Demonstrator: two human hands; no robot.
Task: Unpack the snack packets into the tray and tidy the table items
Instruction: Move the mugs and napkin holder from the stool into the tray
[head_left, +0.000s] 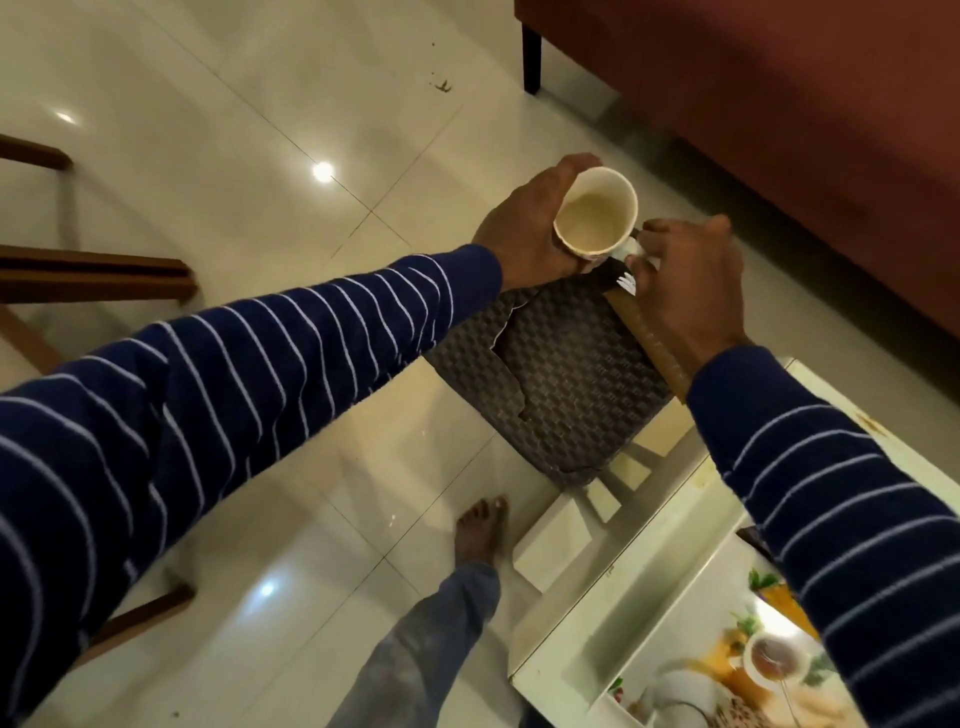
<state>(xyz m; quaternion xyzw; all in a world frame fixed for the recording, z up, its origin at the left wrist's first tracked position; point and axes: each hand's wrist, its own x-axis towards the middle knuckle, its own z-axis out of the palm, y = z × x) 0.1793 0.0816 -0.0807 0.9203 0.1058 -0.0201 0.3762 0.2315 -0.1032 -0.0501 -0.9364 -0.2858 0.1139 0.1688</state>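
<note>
With my left hand (524, 228) wrapped round an empty paper cup (596, 214) and my right hand (685, 291) pinching crumpled wrappers (626, 254) over the woven bin (561, 374), I judge tidying nearly finished, the tray (649, 623) still on the counter (810, 384).

A home living room: glossy cream floor tiles (249, 156), a rust-red upholstered sofa (779, 104) on dark legs, wooden chair frames (93, 280), and a dark woven wicker basket (566, 374).
</note>
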